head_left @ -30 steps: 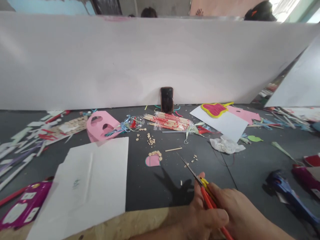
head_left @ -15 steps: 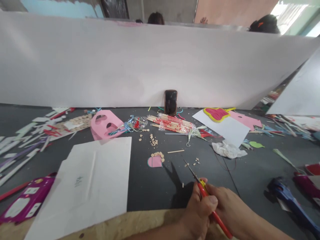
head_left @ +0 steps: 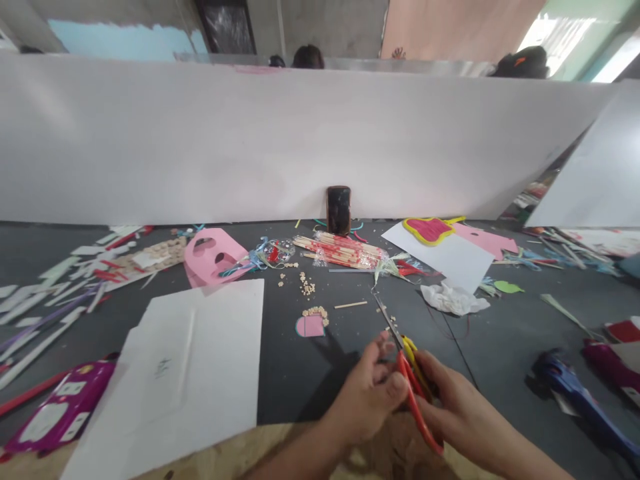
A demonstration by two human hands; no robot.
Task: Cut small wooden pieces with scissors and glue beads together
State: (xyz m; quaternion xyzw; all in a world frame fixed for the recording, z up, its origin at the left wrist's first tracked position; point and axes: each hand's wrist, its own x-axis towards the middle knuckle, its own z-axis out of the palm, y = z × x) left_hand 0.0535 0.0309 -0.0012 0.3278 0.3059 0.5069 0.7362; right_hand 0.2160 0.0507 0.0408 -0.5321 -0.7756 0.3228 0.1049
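At the bottom right, the right hand [head_left: 463, 413] grips the red scissors [head_left: 413, 400] shut, blades pointing away. I cannot tell if the left hand [head_left: 365, 397] holds them too.

Bright, even daylight fills the scene, and a window [head_left: 560, 47] at the upper right is blown out to white. A soft-edged dark shadow is cast leftward from the left hand [head_left: 365, 393] and the right hand [head_left: 465, 413] across the dark surface [head_left: 285, 387]. The large white board [head_left: 300, 147] is bowed by wide-angle distortion, and the paper strips [head_left: 50, 343] at the left edge are stretched. The red-handled scissors [head_left: 413, 400] are rendered slightly soft, while the small items further off are kept fairly sharp.
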